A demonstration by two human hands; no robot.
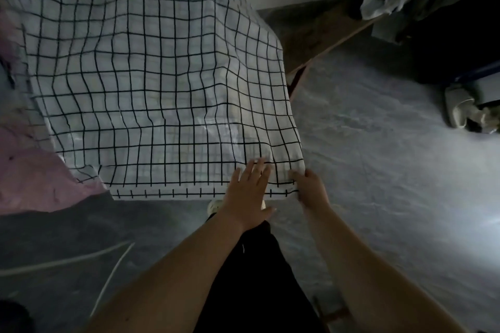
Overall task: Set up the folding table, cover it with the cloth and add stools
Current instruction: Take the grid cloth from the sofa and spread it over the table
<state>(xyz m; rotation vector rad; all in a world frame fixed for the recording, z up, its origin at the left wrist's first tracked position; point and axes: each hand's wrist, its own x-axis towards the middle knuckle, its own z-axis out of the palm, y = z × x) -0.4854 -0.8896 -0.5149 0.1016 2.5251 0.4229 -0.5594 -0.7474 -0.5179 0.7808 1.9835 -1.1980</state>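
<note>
A white cloth (151,84) with a black grid lies draped over the folding table, which is hidden beneath it. The cloth hangs over the near edge and the right side. My left hand (249,192) rests flat with fingers spread on the cloth's near right part. Just to its right, my right hand (311,189) pinches the near right corner of the cloth at its hem. No stool is in view.
A pink fabric (35,178) lies at the left beside the table. A long wooden bench (324,35) with crumpled white items stands behind right. White cables (108,278) run over the grey floor near left. Shoes (465,111) sit at the far right.
</note>
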